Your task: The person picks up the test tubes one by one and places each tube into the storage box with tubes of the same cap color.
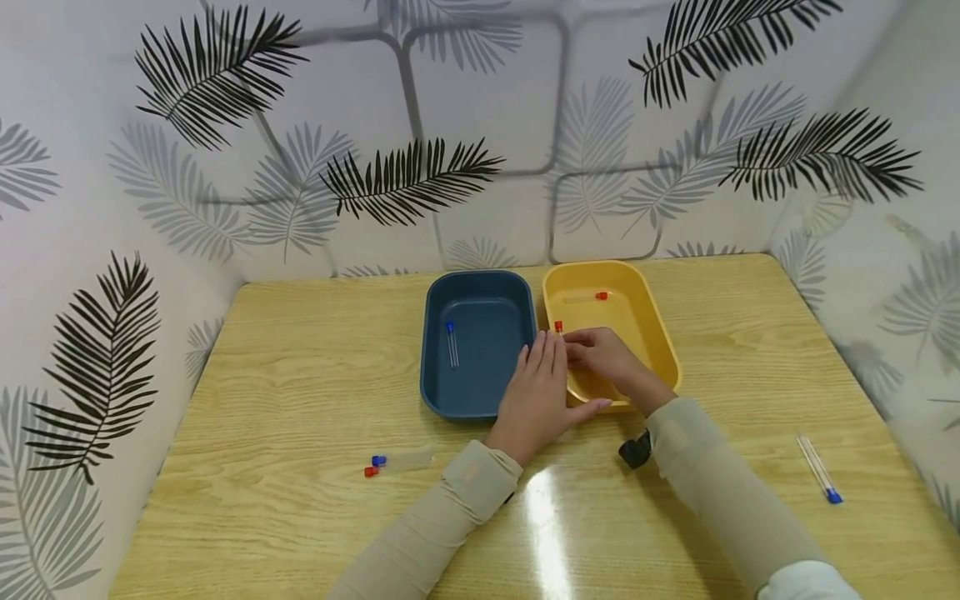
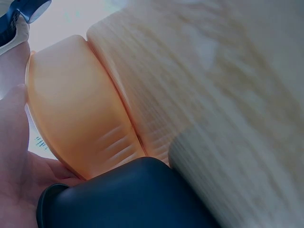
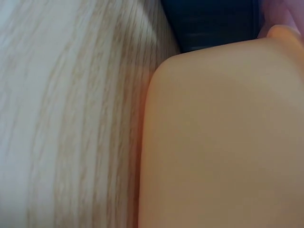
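Observation:
My left hand (image 1: pixel 534 396) lies over the adjoining rims of the blue tray (image 1: pixel 480 408) and the yellow tray (image 1: pixel 663 333), fingers extended and thumb spread along the yellow tray's near side. My right hand (image 1: pixel 603 358) reaches into the yellow tray with curled fingers, meeting the left fingertips. Between the two hands a red-capped test tube (image 1: pixel 558 326) pokes up, pinched by the right fingers; its lower part is hidden. Another red-capped tube (image 1: pixel 601 296) lies at the back of the yellow tray. A blue-capped tube (image 1: pixel 452 343) rests inside the blue tray.
On the wooden table (image 1: pixel 300 358), a blue-capped tube (image 1: pixel 379 460) and a red-capped tube (image 1: pixel 372 472) lie side by side at front left. Tubes with blue caps (image 1: pixel 832 496) lie at far right. A leaf-patterned wall (image 1: pixel 480 217) stands behind the table.

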Demonstrator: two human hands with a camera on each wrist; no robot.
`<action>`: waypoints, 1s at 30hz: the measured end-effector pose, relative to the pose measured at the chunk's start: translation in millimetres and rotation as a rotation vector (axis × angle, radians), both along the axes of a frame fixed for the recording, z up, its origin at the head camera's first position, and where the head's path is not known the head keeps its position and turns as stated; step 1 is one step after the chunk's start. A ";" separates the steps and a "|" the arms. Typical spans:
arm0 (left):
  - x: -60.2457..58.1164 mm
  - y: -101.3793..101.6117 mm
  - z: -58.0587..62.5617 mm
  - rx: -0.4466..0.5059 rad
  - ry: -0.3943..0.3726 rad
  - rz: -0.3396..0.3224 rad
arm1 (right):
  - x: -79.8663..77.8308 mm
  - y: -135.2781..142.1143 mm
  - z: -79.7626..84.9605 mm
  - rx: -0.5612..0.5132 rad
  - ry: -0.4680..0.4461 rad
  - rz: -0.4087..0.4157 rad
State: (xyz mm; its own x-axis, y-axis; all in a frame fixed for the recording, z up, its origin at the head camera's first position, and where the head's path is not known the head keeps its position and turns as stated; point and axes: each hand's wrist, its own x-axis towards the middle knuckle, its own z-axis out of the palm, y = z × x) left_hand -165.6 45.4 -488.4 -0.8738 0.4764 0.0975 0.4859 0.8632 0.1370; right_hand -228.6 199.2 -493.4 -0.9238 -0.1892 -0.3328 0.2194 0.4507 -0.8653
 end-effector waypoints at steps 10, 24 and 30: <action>-0.9 -0.9 -1.2 -0.001 0.019 -0.003 | 0.1 -0.3 1.0 -0.003 0.001 0.010; 1.5 -0.4 -1.0 0.009 0.004 0.000 | -0.4 0.9 1.0 0.038 0.016 -0.079; 1.7 -0.6 0.0 0.015 -0.006 -0.002 | 0.2 1.7 2.1 0.037 0.021 -0.105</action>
